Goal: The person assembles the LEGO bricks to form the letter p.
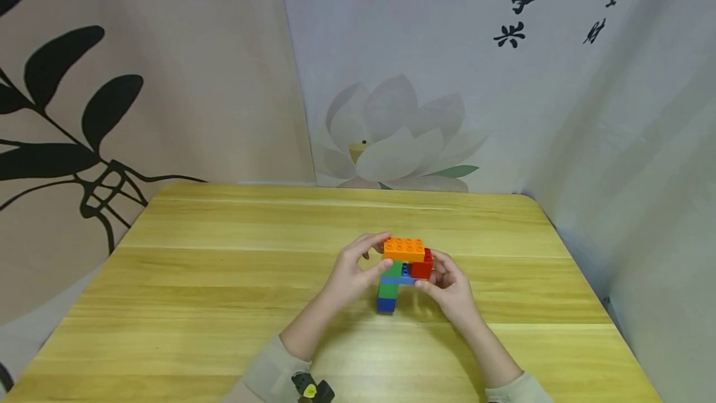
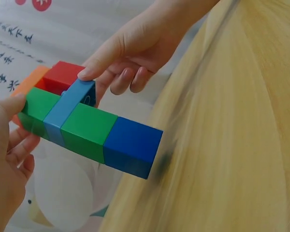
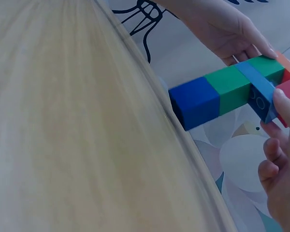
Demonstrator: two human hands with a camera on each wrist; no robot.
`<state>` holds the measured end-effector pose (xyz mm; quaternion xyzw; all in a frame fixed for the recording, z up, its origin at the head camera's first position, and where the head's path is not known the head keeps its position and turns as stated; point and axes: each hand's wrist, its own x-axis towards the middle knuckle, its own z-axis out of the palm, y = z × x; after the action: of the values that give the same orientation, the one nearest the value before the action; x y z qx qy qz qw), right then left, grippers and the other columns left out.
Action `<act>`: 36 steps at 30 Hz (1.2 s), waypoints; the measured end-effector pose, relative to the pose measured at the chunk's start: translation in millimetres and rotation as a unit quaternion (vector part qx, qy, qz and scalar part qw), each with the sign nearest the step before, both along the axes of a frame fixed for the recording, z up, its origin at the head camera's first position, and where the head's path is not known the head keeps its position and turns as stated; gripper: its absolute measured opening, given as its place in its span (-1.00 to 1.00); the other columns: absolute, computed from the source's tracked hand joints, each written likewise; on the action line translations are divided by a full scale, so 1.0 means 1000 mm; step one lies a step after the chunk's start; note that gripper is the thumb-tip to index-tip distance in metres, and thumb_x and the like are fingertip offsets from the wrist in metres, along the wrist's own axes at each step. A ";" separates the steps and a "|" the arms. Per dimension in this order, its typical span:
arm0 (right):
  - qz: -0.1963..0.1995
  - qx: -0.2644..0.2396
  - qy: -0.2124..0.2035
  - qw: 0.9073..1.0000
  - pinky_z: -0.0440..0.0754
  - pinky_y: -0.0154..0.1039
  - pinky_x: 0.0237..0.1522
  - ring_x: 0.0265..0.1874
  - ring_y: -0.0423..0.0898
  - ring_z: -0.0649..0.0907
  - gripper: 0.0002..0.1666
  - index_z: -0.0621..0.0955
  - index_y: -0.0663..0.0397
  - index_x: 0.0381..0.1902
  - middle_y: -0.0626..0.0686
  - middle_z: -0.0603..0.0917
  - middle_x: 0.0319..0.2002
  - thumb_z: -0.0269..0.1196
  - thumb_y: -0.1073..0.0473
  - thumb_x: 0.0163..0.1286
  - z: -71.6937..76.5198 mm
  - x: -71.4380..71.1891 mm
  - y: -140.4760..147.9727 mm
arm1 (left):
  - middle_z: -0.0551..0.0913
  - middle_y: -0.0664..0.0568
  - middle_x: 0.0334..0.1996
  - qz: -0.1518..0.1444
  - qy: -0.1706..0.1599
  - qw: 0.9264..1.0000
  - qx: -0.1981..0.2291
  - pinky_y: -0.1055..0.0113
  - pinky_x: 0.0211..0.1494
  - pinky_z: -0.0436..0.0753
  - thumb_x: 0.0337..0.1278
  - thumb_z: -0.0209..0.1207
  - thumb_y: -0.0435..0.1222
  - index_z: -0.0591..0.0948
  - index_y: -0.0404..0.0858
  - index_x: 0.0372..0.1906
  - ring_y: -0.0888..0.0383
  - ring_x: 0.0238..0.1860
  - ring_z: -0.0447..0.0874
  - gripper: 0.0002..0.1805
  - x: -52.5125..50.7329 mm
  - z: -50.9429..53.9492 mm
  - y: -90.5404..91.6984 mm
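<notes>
A stack of toy building bricks is between both hands. From the bottom come a dark blue brick (image 2: 133, 145), a green brick (image 2: 87, 128), a longer lighter blue brick (image 2: 67, 108) jutting right, and a second green brick (image 2: 40, 104). An orange brick (image 1: 404, 249) tops it; a red brick (image 1: 422, 266) sits on the jutting part. My left hand (image 1: 349, 269) grips the upper end, its thumb by the orange and upper green bricks. With the thumb on the lighter blue brick, my right hand (image 1: 454, 294) pinches the right side, its fingers partly hidden behind.
The wooden table (image 1: 224, 303) spreads around the stack. Behind it hang curtains (image 1: 403, 30) printed with a lotus, leaves and dark characters. Whether the dark blue brick touches the tabletop, I cannot tell.
</notes>
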<state>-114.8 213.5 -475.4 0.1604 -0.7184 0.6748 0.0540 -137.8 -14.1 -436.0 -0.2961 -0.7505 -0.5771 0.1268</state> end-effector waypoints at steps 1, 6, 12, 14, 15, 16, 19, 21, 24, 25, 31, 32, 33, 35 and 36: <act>0.005 0.000 0.001 1.000 0.55 -0.37 -0.37 -0.42 -0.10 0.55 -0.29 0.38 0.21 0.29 0.02 0.67 -0.04 0.33 0.47 0.18 0.000 -0.001 0.000 | 0.62 0.09 -0.09 0.001 -0.005 1.000 0.005 0.06 -0.15 0.51 0.10 0.31 -0.38 0.54 -0.23 0.19 0.13 -0.13 0.51 -0.50 0.000 0.001 0.000; 0.022 0.015 0.000 1.000 0.47 -0.40 -0.50 -0.58 -0.14 0.46 -0.09 0.25 0.17 0.40 0.01 0.69 -0.15 0.34 0.51 0.12 0.003 -0.004 -0.001 | 0.63 0.02 -0.19 0.009 -0.050 0.999 0.017 0.00 -0.17 0.50 0.14 0.29 -0.34 0.56 -0.23 0.17 0.03 -0.18 0.54 -0.55 -0.004 0.003 -0.002; 0.050 0.048 -0.005 0.998 0.43 -0.38 -0.59 -0.65 -0.12 0.41 0.01 0.15 0.23 0.44 0.08 0.67 -0.21 0.36 0.56 0.07 0.016 -0.003 -0.005 | 0.61 0.08 -0.26 0.035 -0.125 0.991 0.006 0.21 -0.16 0.49 0.18 0.28 -0.27 0.57 -0.17 0.17 0.13 -0.20 0.52 -0.57 -0.008 0.002 -0.005; 0.059 0.054 -0.008 0.997 0.43 -0.37 -0.59 -0.64 -0.12 0.42 0.00 0.16 0.26 0.42 0.12 0.67 -0.22 0.36 0.54 0.07 0.022 -0.001 -0.008 | 0.62 0.10 -0.26 0.040 -0.139 0.989 0.004 0.26 -0.18 0.49 0.18 0.28 -0.27 0.57 -0.17 0.17 0.15 -0.21 0.52 -0.57 -0.010 0.000 -0.006; 0.062 0.056 -0.012 0.996 0.43 -0.37 -0.59 -0.64 -0.12 0.42 -0.02 0.17 0.27 0.42 0.14 0.66 -0.22 0.37 0.53 0.08 0.025 -0.001 -0.009 | 0.62 0.10 -0.26 0.041 -0.145 0.988 0.005 0.28 -0.19 0.48 0.18 0.28 -0.27 0.57 -0.17 0.17 0.15 -0.22 0.51 -0.57 -0.011 -0.001 -0.006; 0.064 0.057 -0.014 0.996 0.43 -0.37 -0.58 -0.63 -0.12 0.42 -0.03 0.18 0.28 0.41 0.16 0.66 -0.23 0.37 0.52 0.08 0.027 0.000 -0.010 | 0.62 0.10 -0.27 0.043 -0.150 0.988 0.005 0.29 -0.19 0.48 0.18 0.28 -0.27 0.57 -0.17 0.17 0.14 -0.24 0.51 -0.58 -0.012 -0.002 -0.007; 0.070 0.060 -0.026 0.995 0.42 -0.38 -0.59 -0.63 -0.13 0.42 -0.06 0.20 0.26 0.40 0.23 0.66 -0.23 0.37 0.50 0.10 0.029 -0.002 -0.012 | 0.63 0.09 -0.28 0.045 -0.160 0.986 0.010 0.30 -0.22 0.48 0.18 0.27 -0.29 0.58 -0.18 0.16 0.12 -0.26 0.51 -0.59 -0.014 -0.005 -0.008; 0.074 0.060 -0.032 0.995 0.41 -0.38 -0.61 -0.64 -0.15 0.43 -0.07 0.21 0.25 0.39 0.26 0.66 -0.23 0.37 0.49 0.11 0.028 -0.004 -0.013 | 0.63 0.08 -0.28 0.046 -0.165 0.985 0.013 0.31 -0.23 0.47 0.18 0.28 -0.30 0.58 -0.18 0.15 0.11 -0.27 0.50 -0.59 -0.015 -0.007 -0.009; 0.080 0.057 -0.036 0.994 0.41 -0.37 -0.66 -0.67 -0.19 0.43 -0.08 0.21 0.23 0.39 0.30 0.65 -0.23 0.38 0.47 0.11 0.025 -0.008 -0.013 | 0.63 0.05 -0.28 0.046 -0.175 0.983 0.019 0.32 -0.23 0.46 0.17 0.28 -0.31 0.59 -0.18 0.15 0.10 -0.26 0.50 -0.59 -0.018 -0.010 -0.010; 0.081 0.057 -0.038 0.994 0.41 -0.38 -0.67 -0.68 -0.20 0.43 -0.08 0.22 0.22 0.39 0.31 0.65 -0.23 0.38 0.47 0.11 0.024 -0.010 -0.013 | 0.63 0.04 -0.27 0.045 -0.178 0.983 0.020 0.32 -0.23 0.46 0.17 0.28 -0.32 0.58 -0.19 0.15 0.10 -0.25 0.50 -0.58 -0.018 -0.011 -0.010; 0.077 0.086 -0.042 0.992 0.42 -0.39 -0.64 -0.67 -0.19 0.42 -0.10 0.24 0.22 0.38 0.24 0.61 -0.17 0.40 0.42 0.12 0.019 -0.020 -0.012 | 0.63 -0.07 -0.19 0.030 -0.186 0.982 0.016 0.21 -0.17 0.47 0.16 0.29 -0.32 0.51 -0.26 0.22 -0.01 -0.17 0.53 -0.50 -0.025 -0.017 -0.013; 0.075 0.094 -0.040 0.992 0.42 -0.39 -0.63 -0.67 -0.18 0.41 -0.10 0.25 0.23 0.38 0.24 0.60 -0.17 0.40 0.42 0.12 0.015 -0.023 -0.011 | 0.63 -0.08 -0.17 0.025 -0.188 0.982 0.013 0.21 -0.16 0.46 0.15 0.29 -0.32 0.50 -0.25 0.24 -0.02 -0.17 0.53 -0.48 -0.027 -0.019 -0.014; 0.074 0.100 -0.038 0.992 0.41 -0.39 -0.63 -0.67 -0.17 0.40 -0.10 0.25 0.23 0.39 0.24 0.60 -0.15 0.40 0.42 0.12 0.011 -0.027 -0.010 | 0.63 -0.07 -0.16 0.020 -0.190 0.982 0.007 0.23 -0.16 0.46 0.15 0.29 -0.32 0.49 -0.24 0.26 -0.01 -0.17 0.53 -0.47 -0.028 -0.021 -0.015; 0.070 0.113 -0.035 0.991 0.40 -0.38 -0.64 -0.67 -0.14 0.40 -0.11 0.27 0.21 0.39 0.24 0.60 -0.12 0.40 0.41 0.13 0.002 -0.033 -0.008 | 0.62 -0.06 -0.14 0.012 -0.195 0.981 -0.007 0.25 -0.18 0.48 0.14 0.30 -0.30 0.46 -0.20 0.29 0.01 -0.17 0.54 -0.43 -0.031 -0.024 -0.017; 0.069 0.118 -0.034 0.990 0.39 -0.38 -0.64 -0.67 -0.13 0.39 -0.11 0.28 0.20 0.38 0.25 0.61 -0.11 0.40 0.40 0.13 -0.002 -0.037 -0.007 | 0.61 -0.04 -0.13 0.009 -0.199 0.980 -0.016 0.27 -0.18 0.49 0.14 0.31 -0.29 0.45 -0.16 0.30 0.02 -0.17 0.54 -0.41 -0.033 -0.026 -0.018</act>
<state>-151.7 206.3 -477.5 0.1920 -0.7818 0.5921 -0.0369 -170.6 -32.0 -461.9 -0.1701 -0.7724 -0.6115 -0.0244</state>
